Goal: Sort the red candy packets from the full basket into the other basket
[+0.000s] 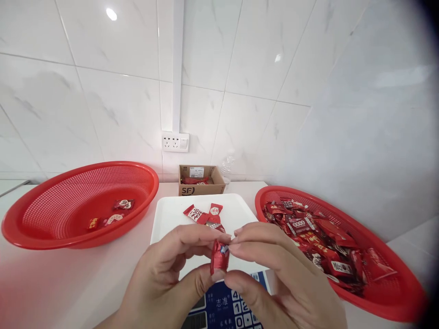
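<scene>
A red wrapped candy is held up in front of the scale, between the fingertips of both hands. My left hand pinches it between thumb and forefinger from the left. From the right, the fingertips of my right hand touch its edge, thumb below and fingers above. Behind them lies the scale's white tray, with several red candies grouped on it, partly hidden by my fingers. The scale's blue keypad shows below my hands, its display partly covered.
At the left stands a red mesh basket with a few packets in it. A fuller red basket of wrapped candies sits at the right. Near the wall are a cardboard box, a clear plastic item and a socket.
</scene>
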Demonstrator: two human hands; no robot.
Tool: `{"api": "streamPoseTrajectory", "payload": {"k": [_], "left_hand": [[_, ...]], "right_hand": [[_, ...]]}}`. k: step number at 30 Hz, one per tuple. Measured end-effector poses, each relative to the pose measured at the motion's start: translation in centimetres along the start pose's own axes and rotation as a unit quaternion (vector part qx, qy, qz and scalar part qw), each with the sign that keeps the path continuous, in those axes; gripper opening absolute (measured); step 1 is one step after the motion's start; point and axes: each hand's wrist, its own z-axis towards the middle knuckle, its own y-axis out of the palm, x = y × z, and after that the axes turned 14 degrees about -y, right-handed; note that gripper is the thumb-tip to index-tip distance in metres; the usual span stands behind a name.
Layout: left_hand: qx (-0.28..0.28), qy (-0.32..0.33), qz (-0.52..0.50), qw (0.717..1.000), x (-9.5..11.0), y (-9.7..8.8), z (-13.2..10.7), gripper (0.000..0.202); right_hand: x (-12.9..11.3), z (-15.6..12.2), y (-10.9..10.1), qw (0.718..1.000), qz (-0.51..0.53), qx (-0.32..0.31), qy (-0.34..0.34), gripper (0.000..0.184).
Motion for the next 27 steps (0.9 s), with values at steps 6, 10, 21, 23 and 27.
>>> {"api": "streamPoseTrajectory", "payload": {"k": [6, 10, 21, 23, 27], "left_hand": [[0.009, 0.116, 0.135, 0.984, -0.2, -0.5, 0.2, 0.039], [-0.003, 0.129, 0.17, 0.977, 0.0, -0.5, 0.2, 0.04], [0.015, 0.046, 0.132, 0.99, -0.4, -0.1, -0.8, 0.03], [0.006, 0.047, 0.134, 0.99, -0.5, 0.0, -0.7, 0.024], [0.001, 0.076, 0.197, 0.978, -0.3, -0.1, -0.2, 0.024]], "right_hand": [[-0.5, 0.3, -0.2, 0.999, 0.008, -0.027, 0.038, 0.011], [-0.7, 0.2, -0.5, 0.997, 0.025, -0.047, 0.06, 0.01], [-1.0, 0.1, -0.6, 0.997, 0.008, -0.049, 0.059, 0.018], [-0.9, 0.1, -0.4, 0.998, 0.001, -0.037, 0.052, 0.017], [-0.6, 0.0, 0.2, 0.998, -0.047, -0.028, 0.007, 0.015]]}}
